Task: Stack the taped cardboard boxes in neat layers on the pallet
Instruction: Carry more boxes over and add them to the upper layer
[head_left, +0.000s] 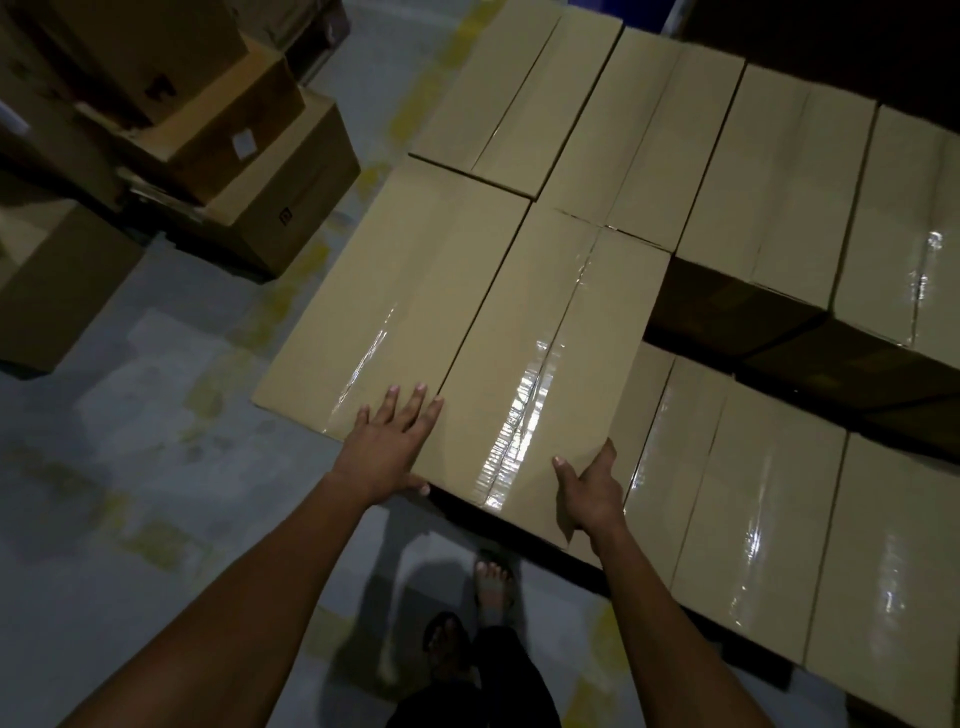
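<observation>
Single head-worn wide-angle view, looking forward and steeply down from standing height, close over the taped cardboard boxes (545, 338), both forearms reaching in from the bottom edge, grey floor (156, 467) and the wearer's feet below, frame edges bowed by the lens

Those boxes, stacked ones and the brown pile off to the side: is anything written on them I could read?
No readable text anywhere.
Brown carton: a small dark printed mark, too small to read.
Carton above it: a white label, blurred blank.
Taped boxes: plain cardboard, clear tape only.
</observation>
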